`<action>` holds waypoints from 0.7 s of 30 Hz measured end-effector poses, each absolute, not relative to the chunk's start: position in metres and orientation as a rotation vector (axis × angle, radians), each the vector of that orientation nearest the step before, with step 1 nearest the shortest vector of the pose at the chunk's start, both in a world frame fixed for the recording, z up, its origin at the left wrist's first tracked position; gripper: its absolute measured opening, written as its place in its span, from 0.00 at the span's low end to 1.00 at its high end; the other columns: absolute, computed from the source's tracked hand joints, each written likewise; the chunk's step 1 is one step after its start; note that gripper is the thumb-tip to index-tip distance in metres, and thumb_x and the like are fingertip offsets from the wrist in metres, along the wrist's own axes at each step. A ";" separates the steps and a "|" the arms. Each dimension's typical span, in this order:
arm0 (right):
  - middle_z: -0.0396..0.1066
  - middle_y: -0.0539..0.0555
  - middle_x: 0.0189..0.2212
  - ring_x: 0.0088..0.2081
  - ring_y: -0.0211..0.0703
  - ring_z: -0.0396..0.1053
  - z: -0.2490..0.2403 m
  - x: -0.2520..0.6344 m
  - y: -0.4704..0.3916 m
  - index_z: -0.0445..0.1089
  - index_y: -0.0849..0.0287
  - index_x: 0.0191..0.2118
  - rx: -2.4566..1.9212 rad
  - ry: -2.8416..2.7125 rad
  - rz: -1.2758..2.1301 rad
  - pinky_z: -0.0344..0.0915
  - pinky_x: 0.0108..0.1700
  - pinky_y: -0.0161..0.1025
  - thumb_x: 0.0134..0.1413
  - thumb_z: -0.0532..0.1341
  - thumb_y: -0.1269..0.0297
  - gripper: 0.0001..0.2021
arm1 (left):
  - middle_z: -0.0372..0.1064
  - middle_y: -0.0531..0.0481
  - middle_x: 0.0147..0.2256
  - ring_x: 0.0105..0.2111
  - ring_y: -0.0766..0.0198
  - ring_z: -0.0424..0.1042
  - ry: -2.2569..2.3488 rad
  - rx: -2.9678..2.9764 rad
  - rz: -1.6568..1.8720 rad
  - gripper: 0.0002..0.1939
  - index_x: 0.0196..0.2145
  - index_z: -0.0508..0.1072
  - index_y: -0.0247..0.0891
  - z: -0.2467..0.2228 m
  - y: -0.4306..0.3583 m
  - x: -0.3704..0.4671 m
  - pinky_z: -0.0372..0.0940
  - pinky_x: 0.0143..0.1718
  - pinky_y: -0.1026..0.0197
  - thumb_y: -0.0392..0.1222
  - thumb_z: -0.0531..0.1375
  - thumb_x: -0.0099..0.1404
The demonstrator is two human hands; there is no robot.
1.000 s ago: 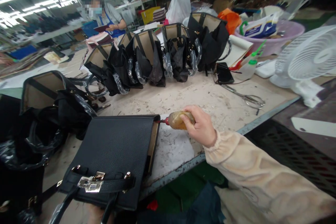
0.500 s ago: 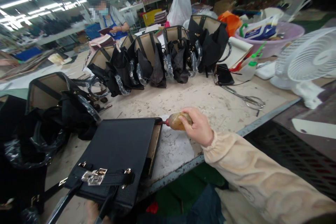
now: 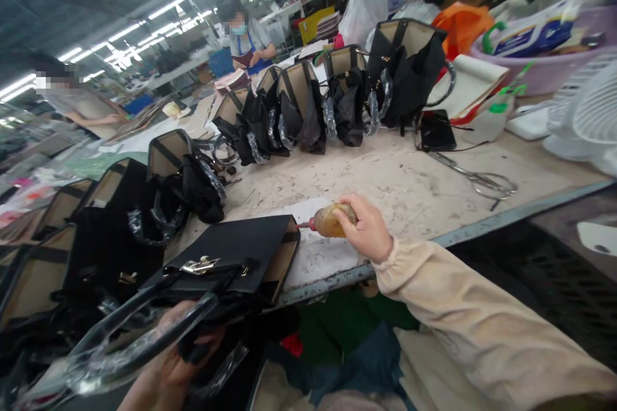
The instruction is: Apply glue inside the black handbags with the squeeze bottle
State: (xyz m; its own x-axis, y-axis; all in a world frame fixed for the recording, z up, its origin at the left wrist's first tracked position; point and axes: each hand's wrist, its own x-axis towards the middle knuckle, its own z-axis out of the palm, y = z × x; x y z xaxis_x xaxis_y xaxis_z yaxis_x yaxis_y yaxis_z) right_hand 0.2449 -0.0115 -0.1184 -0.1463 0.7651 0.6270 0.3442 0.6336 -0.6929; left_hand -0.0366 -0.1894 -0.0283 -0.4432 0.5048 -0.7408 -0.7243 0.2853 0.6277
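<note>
A black handbag [image 3: 236, 237] lies on its side at the table's front edge, its beige-lined opening facing right. Its gold clasp [image 3: 200, 265] is on the upper side, and plastic-wrapped handles [image 3: 139, 340] stick out toward me. My left hand [image 3: 180, 353] is below the bag's near end, closed around a black part of it; the handles partly cover the fingers. In my right hand [image 3: 366, 228] is a squeeze bottle [image 3: 330, 221] with yellowish-brown contents, held level by closed fingers. Its red nozzle [image 3: 306, 225] points left, the tip at the bag's open upper corner.
Several black bags [image 3: 301, 109] stand in a row at the back, and more bags [image 3: 116, 205] stand at left. Scissors [image 3: 482, 180], a phone [image 3: 435, 130], a fan [image 3: 588, 103] and a purple basin [image 3: 535, 67] are at right. Two people work farther off.
The view has swung left, showing more bags and a second person. The handbag's near end is tipped up, and more of my left hand shows. The nozzle stays at the bag's corner.
</note>
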 end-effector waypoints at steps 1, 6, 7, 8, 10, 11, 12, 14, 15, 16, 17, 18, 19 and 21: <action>0.71 0.54 0.36 0.39 0.44 0.70 -0.119 0.246 -0.014 0.65 0.55 0.41 -0.899 -1.746 0.497 0.66 0.43 0.40 0.58 0.57 0.65 0.05 | 0.56 0.56 0.17 0.13 0.69 0.58 1.483 -0.263 1.409 0.11 0.23 0.59 0.38 -0.019 -0.193 -0.032 0.52 0.10 0.72 0.25 0.56 0.49; 0.71 0.53 0.35 0.38 0.44 0.70 -0.125 0.248 -0.024 0.65 0.56 0.40 -0.873 -1.760 0.631 0.66 0.43 0.40 0.57 0.57 0.65 0.05 | 0.56 0.55 0.18 0.13 0.69 0.59 1.468 -0.340 1.415 0.10 0.27 0.63 0.39 0.011 -0.208 -0.009 0.53 0.11 0.72 0.24 0.51 0.54; 0.71 0.53 0.35 0.38 0.44 0.70 -0.126 0.247 -0.025 0.65 0.56 0.40 -0.869 -1.754 0.662 0.66 0.42 0.40 0.57 0.57 0.65 0.05 | 0.56 0.55 0.18 0.13 0.69 0.59 1.455 -0.334 1.410 0.11 0.29 0.63 0.39 0.013 -0.210 -0.007 0.53 0.11 0.72 0.24 0.50 0.56; 0.71 0.53 0.35 0.38 0.44 0.70 -0.127 0.246 -0.027 0.65 0.56 0.40 -0.866 -1.748 0.692 0.66 0.42 0.40 0.57 0.57 0.65 0.05 | 0.55 0.55 0.18 0.13 0.69 0.59 1.441 -0.330 1.406 0.12 0.30 0.64 0.39 0.014 -0.212 -0.005 0.53 0.11 0.72 0.24 0.49 0.57; 0.71 0.53 0.35 0.38 0.44 0.70 -0.129 0.243 -0.029 0.65 0.56 0.39 -0.854 -1.749 0.741 0.66 0.42 0.40 0.56 0.57 0.65 0.05 | 0.55 0.55 0.18 0.14 0.69 0.59 1.417 -0.325 1.406 0.13 0.31 0.65 0.40 0.014 -0.216 -0.003 0.54 0.12 0.71 0.24 0.48 0.58; 0.71 0.53 0.35 0.38 0.44 0.70 -0.131 0.240 -0.030 0.65 0.56 0.39 -0.850 -1.754 0.760 0.65 0.42 0.41 0.56 0.57 0.65 0.05 | 0.55 0.55 0.18 0.14 0.68 0.60 1.412 -0.327 1.408 0.13 0.32 0.65 0.39 0.013 -0.217 -0.003 0.55 0.12 0.71 0.24 0.47 0.58; 0.71 0.53 0.35 0.38 0.45 0.70 -0.133 0.238 -0.031 0.65 0.56 0.39 -0.848 -1.761 0.776 0.65 0.42 0.41 0.56 0.57 0.65 0.05 | 0.56 0.55 0.18 0.14 0.68 0.60 1.410 -0.328 1.409 0.13 0.33 0.65 0.39 0.013 -0.219 -0.003 0.55 0.12 0.71 0.24 0.47 0.58; 0.71 0.53 0.35 0.38 0.45 0.70 -0.137 0.234 -0.032 0.65 0.57 0.39 -0.853 -1.773 0.802 0.65 0.42 0.41 0.56 0.57 0.65 0.05 | 0.56 0.55 0.19 0.15 0.69 0.61 1.410 -0.334 1.400 0.14 0.34 0.65 0.39 0.011 -0.220 -0.003 0.56 0.13 0.71 0.24 0.47 0.59; 0.71 0.53 0.34 0.38 0.45 0.70 -0.139 0.232 -0.032 0.65 0.57 0.39 -0.860 -1.779 0.815 0.65 0.42 0.41 0.56 0.57 0.65 0.05 | 0.57 0.55 0.19 0.15 0.69 0.61 1.411 -0.338 1.395 0.14 0.34 0.65 0.39 0.011 -0.221 -0.003 0.56 0.13 0.71 0.24 0.47 0.59; 0.71 0.53 0.34 0.37 0.45 0.70 -0.140 0.230 -0.031 0.65 0.57 0.38 -0.866 -1.784 0.828 0.64 0.41 0.41 0.57 0.57 0.65 0.05 | 0.57 0.55 0.19 0.15 0.69 0.61 1.414 -0.344 1.393 0.14 0.34 0.65 0.39 0.011 -0.221 -0.003 0.56 0.13 0.71 0.24 0.47 0.59; 0.71 0.53 0.33 0.37 0.44 0.69 -0.142 0.229 -0.031 0.65 0.57 0.38 -0.871 -1.791 0.841 0.64 0.41 0.40 0.57 0.57 0.65 0.04 | 0.57 0.55 0.19 0.15 0.69 0.61 1.415 -0.348 1.392 0.14 0.34 0.65 0.39 0.010 -0.221 -0.004 0.56 0.13 0.71 0.24 0.46 0.59; 0.71 0.52 0.33 0.36 0.44 0.69 -0.143 0.227 -0.031 0.65 0.56 0.38 -0.876 -1.800 0.851 0.64 0.40 0.40 0.57 0.57 0.65 0.04 | 0.57 0.55 0.19 0.14 0.69 0.61 1.415 -0.352 1.392 0.14 0.34 0.65 0.39 0.010 -0.220 -0.004 0.56 0.13 0.71 0.24 0.47 0.59; 0.71 0.52 0.33 0.36 0.43 0.69 -0.144 0.226 -0.030 0.65 0.56 0.38 -0.878 -1.814 0.857 0.64 0.40 0.40 0.57 0.57 0.65 0.04 | 0.57 0.55 0.19 0.14 0.69 0.61 1.409 -0.353 1.395 0.14 0.34 0.65 0.39 0.010 -0.219 -0.005 0.56 0.13 0.71 0.24 0.47 0.58; 0.71 0.52 0.33 0.36 0.43 0.68 -0.146 0.223 -0.028 0.65 0.56 0.38 -0.869 -1.852 0.854 0.63 0.41 0.39 0.58 0.57 0.65 0.04 | 0.56 0.55 0.19 0.14 0.70 0.60 1.389 -0.348 1.392 0.13 0.33 0.65 0.39 0.010 -0.217 -0.007 0.55 0.12 0.72 0.24 0.48 0.58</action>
